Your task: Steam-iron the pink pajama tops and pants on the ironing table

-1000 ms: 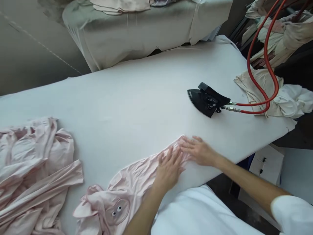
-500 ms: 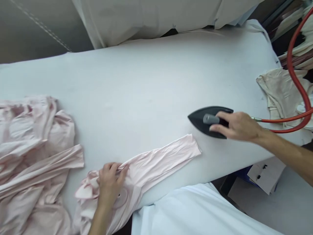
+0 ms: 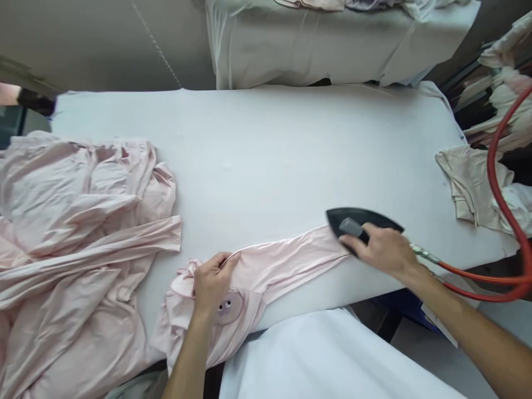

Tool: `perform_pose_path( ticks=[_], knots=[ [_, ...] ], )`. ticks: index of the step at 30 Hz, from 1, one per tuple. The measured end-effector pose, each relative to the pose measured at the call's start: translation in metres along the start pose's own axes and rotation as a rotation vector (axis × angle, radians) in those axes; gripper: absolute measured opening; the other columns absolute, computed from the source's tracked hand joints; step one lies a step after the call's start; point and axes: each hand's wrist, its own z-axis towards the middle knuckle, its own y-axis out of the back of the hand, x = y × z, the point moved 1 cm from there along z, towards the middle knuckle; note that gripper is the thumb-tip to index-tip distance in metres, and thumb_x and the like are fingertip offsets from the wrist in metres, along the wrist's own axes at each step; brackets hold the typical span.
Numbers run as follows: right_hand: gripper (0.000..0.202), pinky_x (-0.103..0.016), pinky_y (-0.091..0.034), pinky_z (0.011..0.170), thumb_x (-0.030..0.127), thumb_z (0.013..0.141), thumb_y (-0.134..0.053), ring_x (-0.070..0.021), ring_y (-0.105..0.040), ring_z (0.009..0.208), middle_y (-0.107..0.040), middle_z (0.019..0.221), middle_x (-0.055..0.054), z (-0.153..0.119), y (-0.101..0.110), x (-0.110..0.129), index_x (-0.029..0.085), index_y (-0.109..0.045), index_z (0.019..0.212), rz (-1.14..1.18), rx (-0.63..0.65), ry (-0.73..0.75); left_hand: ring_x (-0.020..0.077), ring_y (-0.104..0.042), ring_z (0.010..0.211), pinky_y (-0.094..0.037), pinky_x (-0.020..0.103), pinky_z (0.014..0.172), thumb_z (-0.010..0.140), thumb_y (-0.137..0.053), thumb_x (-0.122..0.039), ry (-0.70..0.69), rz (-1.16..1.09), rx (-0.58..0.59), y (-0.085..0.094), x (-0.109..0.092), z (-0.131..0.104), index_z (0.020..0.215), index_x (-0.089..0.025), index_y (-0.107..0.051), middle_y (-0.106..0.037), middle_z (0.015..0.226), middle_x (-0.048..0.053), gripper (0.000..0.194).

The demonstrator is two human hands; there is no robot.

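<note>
A pale pink garment (image 3: 274,269) with a small round face patch lies along the near edge of the white ironing table (image 3: 266,149). My left hand (image 3: 211,282) pinches a fold of the garment near the patch and holds it down. My right hand (image 3: 382,249) grips the handle of a black iron (image 3: 353,220), whose tip rests on the sleeve end of the garment. A red hose (image 3: 499,221) runs from the back of the iron off to the right.
A heap of crumpled pink garments (image 3: 78,233) covers the table's left side. Beige cloths (image 3: 469,183) lie at the right end. Behind stands another cloth-covered table (image 3: 324,44) with folded pieces on it. Someone's arm shows at the far left edge.
My right hand took the iron's handle and slid the iron left and nearer, onto the sleeve end. My left hand moved left along the garment and now pinches it by the patch.
</note>
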Motion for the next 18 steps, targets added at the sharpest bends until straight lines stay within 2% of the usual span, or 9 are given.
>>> perform_pose_path(
  ticks=[3,5,8,10,11,14,15,16,18],
  knots=[
    [0.057,-0.032,-0.038,0.057,0.075,0.083,-0.046,-0.029,-0.066,0.07,-0.069,0.072,-0.011,-0.034,0.003,0.088,0.02,-0.064,0.083,0.09,0.174,0.386,0.0137,-0.051,0.066,-0.037,0.022,0.06,0.076,-0.062,-0.048,0.05,-0.07,-0.021,-0.001,-0.001,0.008,0.069,-0.018,-0.069,-0.06,0.064,-0.002,0.032],
    [0.059,-0.032,-0.041,0.06,0.077,0.083,-0.046,-0.028,-0.067,0.072,-0.07,0.074,-0.011,-0.045,0.0,0.139,0.02,-0.064,0.081,0.172,0.266,0.548,0.0139,-0.05,0.065,-0.037,0.023,0.06,0.075,-0.063,-0.049,0.076,-0.085,-0.027,-0.003,-0.001,0.014,0.067,-0.017,-0.07,-0.06,0.062,-0.002,0.034],
    [0.065,-0.032,-0.044,0.064,0.079,0.084,-0.039,-0.0279,-0.067,0.077,-0.07,0.079,-0.012,-0.04,-0.004,0.161,0.019,-0.066,0.086,0.238,0.259,0.523,0.0154,-0.053,0.069,-0.04,0.024,0.064,0.076,-0.062,-0.05,0.078,-0.066,-0.075,0.001,-0.003,0.011,0.071,-0.017,-0.071,-0.063,0.066,0.0,0.034],
    [0.065,-0.032,-0.044,0.065,0.079,0.085,-0.038,-0.028,-0.067,0.08,-0.07,0.081,-0.012,-0.026,-0.007,0.13,0.019,-0.065,0.088,0.241,0.195,0.368,0.0162,-0.055,0.071,-0.042,0.024,0.068,0.077,-0.06,-0.046,0.007,-0.02,-0.022,0.011,-0.008,-0.007,0.069,-0.017,-0.069,-0.064,0.068,0.001,0.031],
    [0.065,-0.032,-0.043,0.065,0.079,0.084,-0.038,-0.0283,-0.067,0.081,-0.07,0.082,-0.012,-0.018,-0.009,0.103,0.02,-0.064,0.087,0.237,0.16,0.265,0.0164,-0.057,0.072,-0.042,0.024,0.069,0.077,-0.059,-0.042,-0.049,0.013,0.112,0.016,-0.011,-0.019,0.066,-0.018,-0.067,-0.065,0.069,0.001,0.028],
    [0.064,-0.033,-0.041,0.063,0.08,0.082,-0.038,-0.0296,-0.065,0.082,-0.069,0.084,-0.012,0.006,-0.015,0.001,0.021,-0.062,0.079,0.229,0.071,-0.073,0.0163,-0.061,0.072,-0.044,0.023,0.067,0.074,-0.058,-0.028,-0.172,0.158,0.762,0.022,-0.018,-0.057,0.069,-0.021,-0.069,-0.068,0.073,0.0,0.014],
    [0.064,-0.033,-0.041,0.063,0.08,0.082,-0.039,-0.0302,-0.064,0.082,-0.069,0.085,-0.013,0.013,-0.017,-0.032,0.021,-0.062,0.078,0.225,0.047,-0.173,0.0166,-0.062,0.073,-0.044,0.023,0.066,0.075,-0.056,-0.025,-0.182,0.213,0.853,0.018,-0.018,-0.064,0.073,-0.022,-0.07,-0.069,0.074,0.0,0.015],
    [0.063,-0.034,-0.041,0.062,0.08,0.081,-0.04,-0.0305,-0.064,0.081,-0.068,0.085,-0.014,0.018,-0.019,-0.061,0.021,-0.062,0.076,0.222,0.031,-0.251,0.0176,-0.062,0.075,-0.044,0.024,0.067,0.077,-0.055,-0.025,-0.186,0.269,0.795,0.011,-0.019,-0.066,0.08,-0.022,-0.071,-0.07,0.078,0.001,0.017],
    [0.064,-0.034,-0.041,0.061,0.082,0.078,-0.043,-0.0299,-0.062,0.076,-0.067,0.082,-0.014,0.023,-0.02,-0.104,0.021,-0.062,0.075,0.216,0.017,-0.339,0.0216,-0.063,0.086,-0.046,0.029,0.074,0.08,-0.055,-0.029,-0.2,0.379,0.403,-0.008,-0.017,-0.055,0.094,-0.021,-0.071,-0.071,0.089,0.005,0.022]
  ],
)
